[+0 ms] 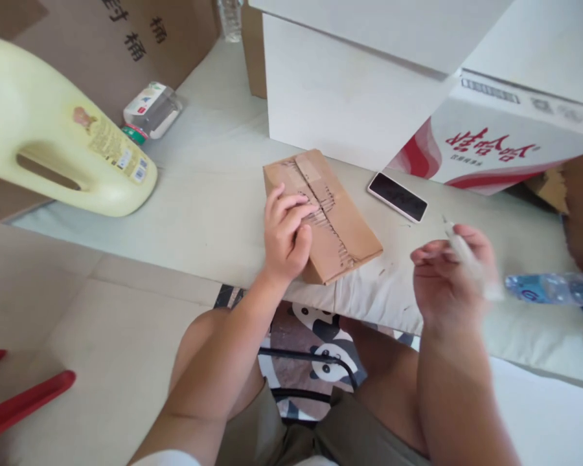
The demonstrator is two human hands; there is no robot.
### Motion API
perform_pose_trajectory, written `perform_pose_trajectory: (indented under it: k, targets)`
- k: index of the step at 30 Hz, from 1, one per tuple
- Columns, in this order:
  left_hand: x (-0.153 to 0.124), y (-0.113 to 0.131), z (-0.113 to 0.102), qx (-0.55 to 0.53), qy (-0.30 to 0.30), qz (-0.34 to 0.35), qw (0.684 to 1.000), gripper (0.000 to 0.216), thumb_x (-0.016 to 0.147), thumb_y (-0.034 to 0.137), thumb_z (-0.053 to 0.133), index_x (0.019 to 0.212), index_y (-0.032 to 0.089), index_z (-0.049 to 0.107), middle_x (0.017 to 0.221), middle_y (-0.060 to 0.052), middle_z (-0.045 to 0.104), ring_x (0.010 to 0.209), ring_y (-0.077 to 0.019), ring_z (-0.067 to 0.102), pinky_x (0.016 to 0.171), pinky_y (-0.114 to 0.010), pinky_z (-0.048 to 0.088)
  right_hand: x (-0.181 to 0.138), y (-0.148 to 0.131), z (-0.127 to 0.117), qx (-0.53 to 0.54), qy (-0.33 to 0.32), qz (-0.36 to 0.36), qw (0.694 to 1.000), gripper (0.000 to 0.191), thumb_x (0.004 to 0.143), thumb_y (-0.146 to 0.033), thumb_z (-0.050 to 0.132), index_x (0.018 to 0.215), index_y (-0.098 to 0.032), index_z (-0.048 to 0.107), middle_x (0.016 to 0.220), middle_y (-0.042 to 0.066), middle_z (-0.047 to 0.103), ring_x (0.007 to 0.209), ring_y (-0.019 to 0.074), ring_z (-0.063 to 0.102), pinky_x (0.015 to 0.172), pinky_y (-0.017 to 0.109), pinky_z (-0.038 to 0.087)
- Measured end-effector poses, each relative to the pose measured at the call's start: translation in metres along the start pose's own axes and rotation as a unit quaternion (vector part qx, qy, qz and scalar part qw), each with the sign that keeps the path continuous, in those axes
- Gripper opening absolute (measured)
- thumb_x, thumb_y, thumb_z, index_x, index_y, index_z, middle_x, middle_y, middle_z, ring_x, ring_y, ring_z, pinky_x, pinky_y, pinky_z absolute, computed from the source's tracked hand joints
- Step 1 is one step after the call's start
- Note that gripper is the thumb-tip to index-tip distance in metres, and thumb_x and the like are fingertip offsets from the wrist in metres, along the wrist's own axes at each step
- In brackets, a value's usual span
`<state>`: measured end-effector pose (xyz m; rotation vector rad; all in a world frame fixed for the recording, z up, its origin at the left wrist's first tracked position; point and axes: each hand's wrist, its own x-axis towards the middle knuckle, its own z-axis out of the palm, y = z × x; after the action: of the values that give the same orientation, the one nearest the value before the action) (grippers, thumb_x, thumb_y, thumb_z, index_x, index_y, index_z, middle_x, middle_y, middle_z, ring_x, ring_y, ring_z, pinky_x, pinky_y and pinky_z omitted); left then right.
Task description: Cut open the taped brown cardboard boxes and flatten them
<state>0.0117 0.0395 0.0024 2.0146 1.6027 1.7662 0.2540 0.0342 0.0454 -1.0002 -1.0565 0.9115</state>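
Note:
A small brown cardboard parcel point(340, 226) lies on a pale cloth-covered surface point(214, 220), its taped top seam torn and ragged. My left hand point(285, 232) rests on the parcel's near left edge, fingers curled and pressing it down. My right hand point(449, 275) hovers to the right of the parcel, closed around a thin pale pen-like tool point(464, 252) that is blurred by motion. A black phone point(397, 197) lies face up just beyond the parcel.
A big pale yellow jug point(58, 136) lies at the left, a small bottle point(151, 111) behind it. White boxes point(350, 90) and a red-and-white carton point(495, 142) stand at the back. A plastic water bottle point(554, 288) lies at the right. Red handles point(24, 398) lie on the floor.

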Motion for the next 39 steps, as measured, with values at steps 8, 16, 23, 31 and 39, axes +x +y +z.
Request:
perform_pose_trajectory:
  k: [8,16,23,31,39]
  targets:
    - [-0.012,0.022,0.005,-0.036,-0.053,0.022,0.998,0.033,0.093,0.03,0.039,0.105,0.02,0.068,0.108,-0.01,0.068,0.125,-0.0266,0.056,0.118,-0.052,0.034,-0.01,-0.05,0.04,-0.085,-0.103,-0.124,0.983,0.02,0.087,-0.044,0.061,0.092,-0.025,0.06,0.069,-0.004,0.059,0.045,0.0158,0.059,0.045,0.032,0.045]
    - [-0.013,0.028,0.001,-0.077,-0.049,0.024,0.996,0.027,0.09,0.023,0.044,0.104,0.019,0.067,0.108,-0.011,0.069,0.12,-0.0261,0.059,0.118,-0.051,0.036,-0.019,-0.023,0.048,-0.306,-0.175,-0.18,0.918,0.062,0.098,-0.066,0.03,0.097,-0.02,0.072,0.083,0.007,0.068,0.073,0.0199,0.062,0.064,0.034,0.045]
    - [-0.013,0.031,0.003,-0.065,-0.054,0.004,0.996,0.025,0.089,0.024,0.043,0.099,0.021,0.065,0.106,-0.009,0.069,0.129,-0.0278,0.054,0.118,-0.052,0.036,-0.019,-0.026,0.052,-0.354,-0.21,-0.203,0.888,0.02,0.096,-0.029,0.056,0.103,-0.02,0.072,0.096,0.007,0.073,0.085,0.0205,0.067,0.076,0.035,0.051]
    - [-0.015,0.03,0.001,-0.067,-0.067,0.006,0.995,0.025,0.092,0.026,0.043,0.103,0.021,0.066,0.11,-0.01,0.068,0.133,-0.0283,0.05,0.119,-0.051,0.034,-0.018,-0.023,0.056,-0.43,-0.235,-0.206,0.847,0.019,0.092,-0.029,0.059,0.105,-0.023,0.072,0.099,0.007,0.074,0.089,0.0229,0.067,0.083,0.04,0.051]
    - [-0.015,0.028,0.003,-0.035,-0.077,-0.006,0.996,0.028,0.091,0.03,0.041,0.101,0.022,0.067,0.109,-0.009,0.069,0.131,-0.0281,0.052,0.119,-0.052,0.033,-0.025,-0.019,0.036,-0.374,-0.157,-0.153,0.901,0.023,0.088,-0.025,0.05,0.077,-0.023,0.07,0.072,0.005,0.067,0.071,0.0225,0.061,0.07,0.04,0.051]
